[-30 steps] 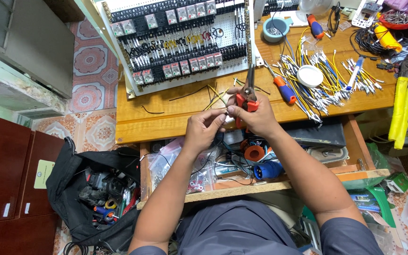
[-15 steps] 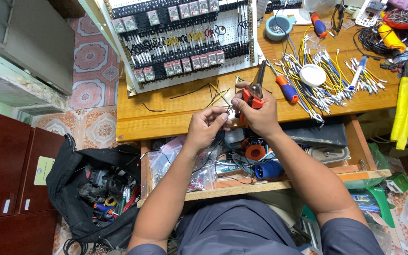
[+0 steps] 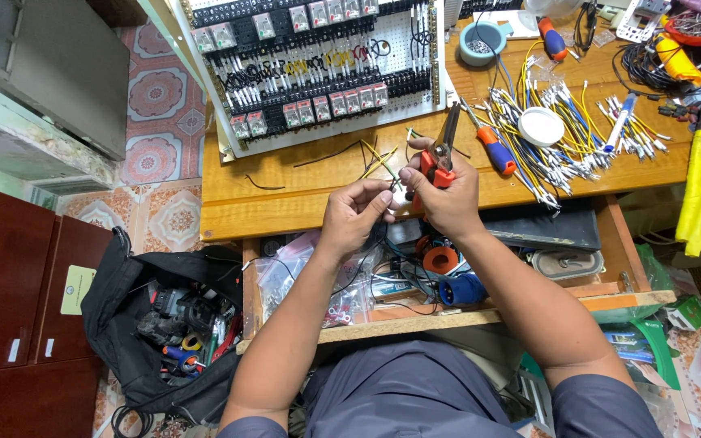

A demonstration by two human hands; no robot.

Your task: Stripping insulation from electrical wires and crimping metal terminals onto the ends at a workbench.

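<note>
My right hand (image 3: 446, 197) grips red-handled pliers (image 3: 443, 154), whose dark jaws point up and away over the wooden bench (image 3: 285, 203). My left hand (image 3: 355, 214) pinches the end of a thin wire (image 3: 392, 188) right beside the right hand, fingertips almost touching. Both hands hover above the bench's front edge, over the open drawer (image 3: 610, 243). Loose yellow and black wire offcuts (image 3: 375, 158) lie on the bench just beyond the hands.
A white panel (image 3: 326, 65) with rows of relays and wiring leans at the back. A pile of cut yellow, blue and white wires (image 3: 577, 130) with a white lid, screwdrivers (image 3: 492, 146), yellow-handled cutters (image 3: 700, 195) lie right. A black tool bag (image 3: 164, 324) sits on the floor left.
The pliers have tilted slightly to the right in my right hand, and both hands have shifted a little while working the wire end.
</note>
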